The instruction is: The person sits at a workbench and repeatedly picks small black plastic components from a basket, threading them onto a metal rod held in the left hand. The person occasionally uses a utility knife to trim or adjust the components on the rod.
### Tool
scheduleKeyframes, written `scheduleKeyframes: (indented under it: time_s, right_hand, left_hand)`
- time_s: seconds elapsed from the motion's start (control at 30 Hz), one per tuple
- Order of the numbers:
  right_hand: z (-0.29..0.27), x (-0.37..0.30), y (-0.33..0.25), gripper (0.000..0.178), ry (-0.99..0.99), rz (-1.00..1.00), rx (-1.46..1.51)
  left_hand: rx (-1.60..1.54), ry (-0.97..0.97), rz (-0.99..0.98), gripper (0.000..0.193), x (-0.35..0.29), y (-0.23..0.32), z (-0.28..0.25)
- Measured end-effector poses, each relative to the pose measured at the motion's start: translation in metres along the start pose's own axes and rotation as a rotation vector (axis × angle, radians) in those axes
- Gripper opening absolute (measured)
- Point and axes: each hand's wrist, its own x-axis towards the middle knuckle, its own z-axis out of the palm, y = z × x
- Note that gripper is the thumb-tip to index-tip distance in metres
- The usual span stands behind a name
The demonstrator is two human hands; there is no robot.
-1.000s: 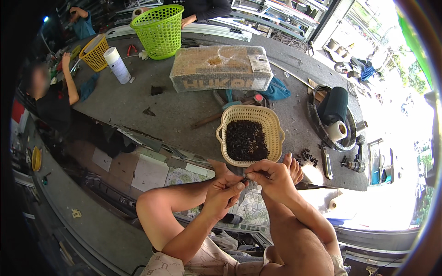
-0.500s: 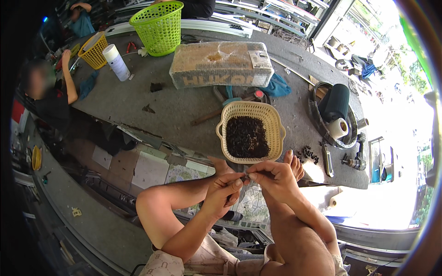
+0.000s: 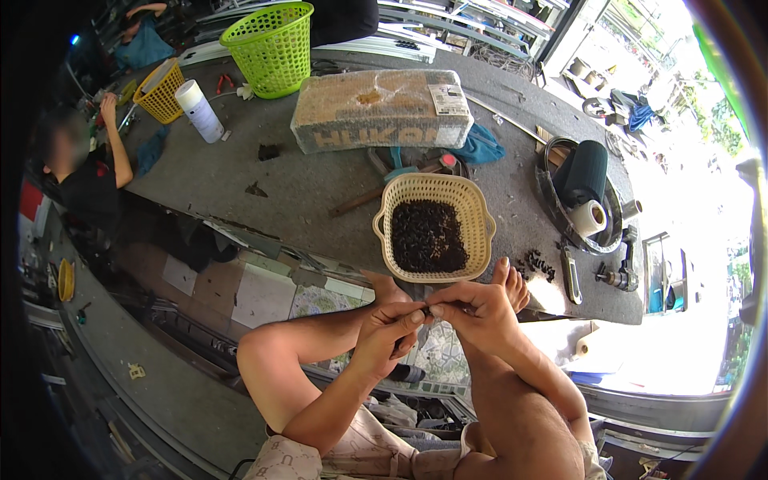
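Note:
My left hand [image 3: 386, 334] and my right hand [image 3: 482, 314] meet fingertip to fingertip above my lap, just in front of the table edge. Both are closed in a pinch on a small dark piece [image 3: 428, 311], mostly covered by the fingers, so its exact kind does not show. Right beyond them stands a cream plastic basket [image 3: 382, 244] with two handles. Many small black parts [image 3: 420, 232] cover its bottom. A loose scatter of similar black parts [image 3: 539, 264] lies on the table by my right foot.
Behind the basket are a hammer [image 3: 360, 202] and a wrapped cardboard box [image 3: 380, 112]. A green basket [image 3: 268, 52] and a white spray can [image 3: 200, 112] stand farther left. To the right lie a utility knife [image 3: 570, 276], a drill [image 3: 620, 276] and a coiled strip [image 3: 552, 204]. Another person [image 3: 84, 172] sits left.
The view has shifted very slightly. Both hands stay pinched together in nearly the same place, with the fingertips a little closer around the small dark piece.

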Motion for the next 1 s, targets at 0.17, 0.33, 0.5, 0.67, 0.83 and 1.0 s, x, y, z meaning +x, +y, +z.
scheduleKeyframes:
  time_s: [0.17,0.33,0.5,0.67,0.83,1.0]
  right_hand:
    - [-0.002,-0.003,-0.003,0.013,0.042,-0.143,-0.383]
    - [0.008,-0.005,-0.014,0.016,0.040,-0.257,-0.506]
    - [0.017,-0.003,-0.004,0.017,0.068,-0.243,-0.535]
    - [0.019,-0.005,0.007,0.018,0.081,-0.222,-0.522]
    - [0.016,-0.003,0.006,0.007,0.173,-0.149,-0.305]
    - [0.004,-0.003,0.002,0.012,0.233,-0.118,-0.326]
  left_hand:
    - [0.250,0.127,-0.010,0.024,-0.004,-0.005,0.007]
    - [0.295,0.140,0.030,0.021,-0.005,-0.002,0.011]
    - [0.287,0.131,0.082,0.025,-0.007,-0.009,0.011]
    - [0.366,0.157,0.147,0.026,-0.007,-0.019,0.012]
    - [0.368,0.187,0.162,0.025,-0.005,-0.013,0.016]
    - [0.242,0.191,0.085,0.027,-0.002,-0.017,0.012]
